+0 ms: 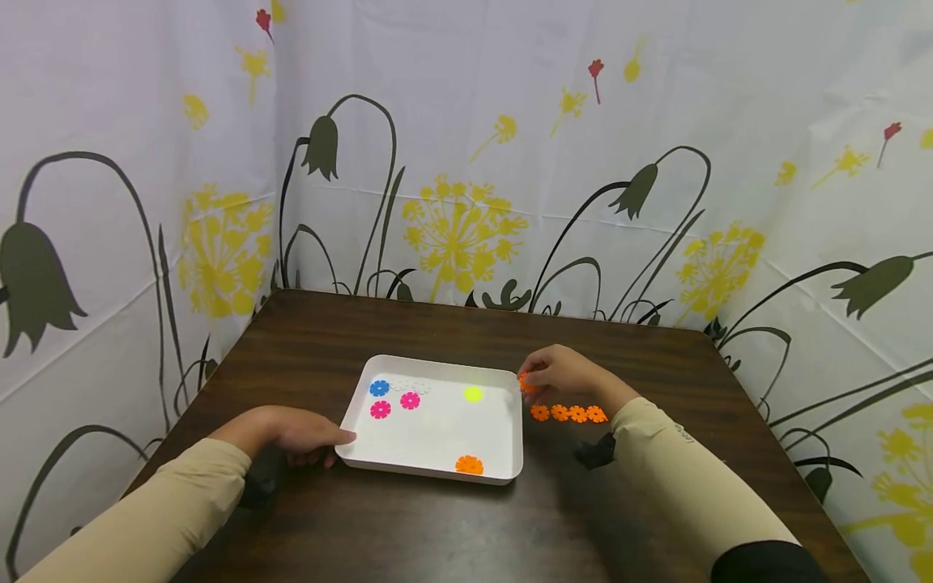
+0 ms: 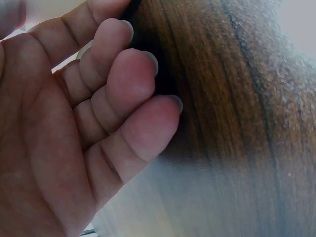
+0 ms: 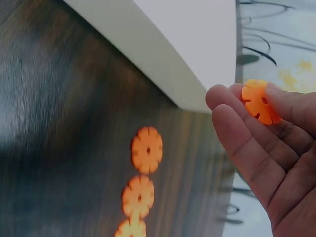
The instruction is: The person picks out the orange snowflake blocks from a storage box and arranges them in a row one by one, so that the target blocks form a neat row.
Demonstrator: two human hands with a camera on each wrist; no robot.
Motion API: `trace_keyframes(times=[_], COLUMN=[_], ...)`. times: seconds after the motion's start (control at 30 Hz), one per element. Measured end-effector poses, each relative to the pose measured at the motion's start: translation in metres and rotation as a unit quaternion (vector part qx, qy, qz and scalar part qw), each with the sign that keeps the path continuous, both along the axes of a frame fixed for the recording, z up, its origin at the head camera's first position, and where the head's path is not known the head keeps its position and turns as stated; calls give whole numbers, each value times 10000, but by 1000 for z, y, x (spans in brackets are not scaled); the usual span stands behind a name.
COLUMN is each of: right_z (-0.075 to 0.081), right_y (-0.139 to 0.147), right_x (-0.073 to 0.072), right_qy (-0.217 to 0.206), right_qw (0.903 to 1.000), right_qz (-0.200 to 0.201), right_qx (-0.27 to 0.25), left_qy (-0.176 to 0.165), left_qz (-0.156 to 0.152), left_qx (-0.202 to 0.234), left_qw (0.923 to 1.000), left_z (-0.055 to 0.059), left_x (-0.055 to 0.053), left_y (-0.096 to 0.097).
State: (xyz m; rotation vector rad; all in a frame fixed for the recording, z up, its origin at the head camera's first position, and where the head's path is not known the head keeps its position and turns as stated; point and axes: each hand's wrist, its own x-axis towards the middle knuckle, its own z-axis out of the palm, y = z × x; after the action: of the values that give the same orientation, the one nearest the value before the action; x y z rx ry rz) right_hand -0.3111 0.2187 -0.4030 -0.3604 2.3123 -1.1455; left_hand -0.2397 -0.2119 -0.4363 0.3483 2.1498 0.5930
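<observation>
A white rectangular tray (image 1: 430,437) sits on the table. My left hand (image 1: 302,433) holds its left edge, thumb over the rim; in the left wrist view the other fingers (image 2: 133,79) are curled beside the wood. Between thumb and fingers, my right hand (image 1: 564,372) pinches an orange notched flower disc (image 3: 254,94) by the tray's right corner. Several more orange discs (image 1: 578,414) lie in a row on the table below that hand. Inside the tray are a blue disc (image 1: 380,388), two pink discs (image 1: 411,401), a yellow disc (image 1: 473,394), whitish discs (image 1: 419,389) and orange (image 1: 470,465) at the front.
The dark wooden table (image 1: 437,526) carries the tray near its middle. Behind and at both sides hangs a white curtain (image 1: 452,97) with printed flowers. A small black object (image 1: 596,452) shows beneath the right forearm.
</observation>
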Motion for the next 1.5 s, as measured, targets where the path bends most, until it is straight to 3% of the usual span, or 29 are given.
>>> trace_keyframes(times=[0.17, 0.4, 0.57, 0.83, 1.23, 1.5], right_z=[0, -5, -16, -31, -46, -51], right_y=[31, 95, 137, 185, 213, 211], right_x=[-3, -1, 4, 12, 17, 14], right_qy=[51, 570, 649, 701, 291, 580], right_qw=[9998, 9963, 9907, 9787, 9676, 9545], right_qz=[-179, -484, -916, -1164, -1615, -1336], right_qx=[-92, 432, 775, 1539, 1919, 2604], left_qy=[-31, -12, -38, -3, 27, 9], left_qz=[75, 70, 86, 130, 137, 89], left_qx=[27, 36, 24, -15, -19, -31], left_qw=[10000, 10000, 10000, 9999, 9999, 10000], left_z=[0, -1, -2, -1, 0, -1], left_x=[1, 1, 0, 1, 1, 0], left_y=[-1, -1, -1, 0, 1, 1])
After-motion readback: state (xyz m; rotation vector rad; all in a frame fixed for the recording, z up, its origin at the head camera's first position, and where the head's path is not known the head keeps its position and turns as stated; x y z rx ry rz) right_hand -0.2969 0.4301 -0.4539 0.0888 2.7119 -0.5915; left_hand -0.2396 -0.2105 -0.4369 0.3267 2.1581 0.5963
